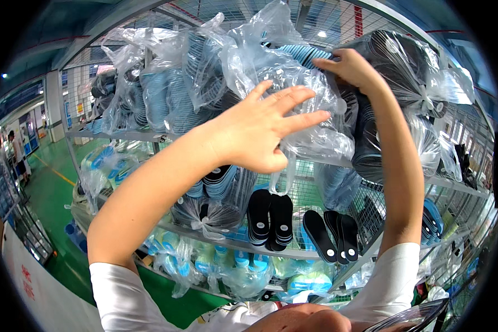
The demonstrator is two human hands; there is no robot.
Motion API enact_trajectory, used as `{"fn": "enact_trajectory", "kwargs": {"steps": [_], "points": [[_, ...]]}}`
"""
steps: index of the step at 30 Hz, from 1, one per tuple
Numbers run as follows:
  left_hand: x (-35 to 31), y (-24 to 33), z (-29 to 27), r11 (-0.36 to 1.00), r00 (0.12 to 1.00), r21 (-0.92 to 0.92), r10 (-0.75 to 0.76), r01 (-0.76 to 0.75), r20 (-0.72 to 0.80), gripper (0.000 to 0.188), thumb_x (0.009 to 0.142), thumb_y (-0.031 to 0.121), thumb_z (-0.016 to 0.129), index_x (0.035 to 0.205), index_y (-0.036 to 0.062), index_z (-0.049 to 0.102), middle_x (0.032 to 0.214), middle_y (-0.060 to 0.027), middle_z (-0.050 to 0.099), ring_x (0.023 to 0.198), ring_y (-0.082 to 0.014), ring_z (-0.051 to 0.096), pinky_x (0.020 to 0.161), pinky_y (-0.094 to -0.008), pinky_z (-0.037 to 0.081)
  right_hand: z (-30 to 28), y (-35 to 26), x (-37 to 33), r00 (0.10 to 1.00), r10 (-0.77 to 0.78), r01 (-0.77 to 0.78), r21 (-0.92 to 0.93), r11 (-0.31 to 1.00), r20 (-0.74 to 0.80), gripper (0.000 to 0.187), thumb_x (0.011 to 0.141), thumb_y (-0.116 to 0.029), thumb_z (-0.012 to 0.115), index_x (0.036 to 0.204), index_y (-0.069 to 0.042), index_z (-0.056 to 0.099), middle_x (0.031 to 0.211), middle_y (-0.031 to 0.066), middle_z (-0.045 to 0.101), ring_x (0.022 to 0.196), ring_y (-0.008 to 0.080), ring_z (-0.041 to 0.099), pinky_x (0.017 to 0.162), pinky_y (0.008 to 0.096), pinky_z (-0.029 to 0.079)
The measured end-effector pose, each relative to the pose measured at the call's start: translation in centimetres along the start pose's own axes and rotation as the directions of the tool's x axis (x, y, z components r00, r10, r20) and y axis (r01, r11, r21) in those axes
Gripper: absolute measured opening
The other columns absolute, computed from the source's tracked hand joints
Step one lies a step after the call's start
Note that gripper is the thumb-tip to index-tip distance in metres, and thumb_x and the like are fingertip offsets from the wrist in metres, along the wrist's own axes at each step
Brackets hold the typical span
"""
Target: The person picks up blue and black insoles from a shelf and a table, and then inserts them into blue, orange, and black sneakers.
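Left hand (252, 133): holding fingers apart over bag (321, 143)
Right hand (353, 69): touching insoles (303, 54), not showing whether clamping
Insoles: lying upper centre
Bag work: seemingly arranging insoles
Next move: probably requiring left closure

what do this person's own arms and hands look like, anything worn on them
The left hand and right hand are bare, with no glove, ring or watch visible. The arms are uncovered up to short white sleeves.

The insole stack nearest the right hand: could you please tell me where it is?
In the head view, the insole stack is near the top, right of centre, just left of the right hand, beside clear plastic.
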State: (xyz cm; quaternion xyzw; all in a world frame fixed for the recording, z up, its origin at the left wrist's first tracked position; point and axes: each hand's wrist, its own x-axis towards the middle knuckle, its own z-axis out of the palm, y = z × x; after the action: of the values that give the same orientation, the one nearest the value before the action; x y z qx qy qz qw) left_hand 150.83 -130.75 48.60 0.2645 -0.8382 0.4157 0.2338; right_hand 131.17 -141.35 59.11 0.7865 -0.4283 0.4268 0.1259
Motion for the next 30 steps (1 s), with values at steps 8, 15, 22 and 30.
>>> {"fn": "enact_trajectory", "kwargs": {"steps": [8, 15, 22, 30], "points": [[2.9, -2.3, -0.8, 0.896, 0.929, -0.417, -0.276, 0.155, -0.246, 0.031, 0.074, 0.014, 0.045, 0.102, 0.0022, 0.051, 0.104, -0.0139, 0.05, 0.097, -0.028, 0.048, 0.084, -0.0334, 0.037, 2.0, 2.2, 0.2, 0.94, -0.299, 0.334, 0.275, 0.901, -0.163, 0.048, 0.06, -0.016, 0.07, 0.098, 0.005, 0.05, 0.085, 0.0161, 0.058, 0.078, 0.0218, 0.056, 0.069, 0.0289, 0.043], [9.5, -5.3, 2.3, 0.949, 0.922, 0.134, -0.234, 0.285, -0.308, 0.033, 0.076, 0.016, 0.042, 0.107, 0.0126, 0.051, 0.113, -0.0088, 0.047, 0.1, -0.0252, 0.048, 0.083, -0.0342, 0.038, 1.4, 1.9, 0.6, 0.891, -0.442, 0.452, 0.103, 0.886, -0.103, 0.038, 0.062, -0.003, 0.066, 0.094, 0.001, 0.045, 0.078, 0.0089, 0.055, 0.074, 0.0148, 0.053, 0.067, 0.0262, 0.042], [9.8, -6.5, 2.1, 0.895, 0.957, 0.348, -0.291, 0.278, -0.015, 0.044, 0.074, 0.009, 0.04, 0.116, 0.02, 0.044, 0.121, 0.0031, 0.041, 0.096, -0.0162, 0.05, 0.084, -0.0338, 0.036, 0.8, 2.3, 0.9, 0.855, -0.513, 0.5, -0.14, 0.855, -0.08, 0.035, 0.061, -0.01, 0.065, 0.092, 0.001, 0.054, 0.086, 0.0157, 0.056, 0.075, 0.0274, 0.054, 0.067, 0.0311, 0.043], [8.0, -6.8, 2.6, 0.832, 0.992, 0.542, -0.079, 0.118, -0.096, 0.042, 0.076, 0.01, 0.047, 0.117, 0.0201, 0.042, 0.123, 0.0029, 0.039, 0.093, -0.0168, 0.051, 0.082, -0.0337, 0.036, 0.7, 2.7, 0.4, 0.699, -0.696, 0.594, -0.408, 0.693, -0.164, 0.02, 0.067, -0.013, 0.059, 0.081, 0.0, 0.054, 0.081, 0.0129, 0.055, 0.076, 0.0301, 0.052, 0.066, 0.0356, 0.043]]}}
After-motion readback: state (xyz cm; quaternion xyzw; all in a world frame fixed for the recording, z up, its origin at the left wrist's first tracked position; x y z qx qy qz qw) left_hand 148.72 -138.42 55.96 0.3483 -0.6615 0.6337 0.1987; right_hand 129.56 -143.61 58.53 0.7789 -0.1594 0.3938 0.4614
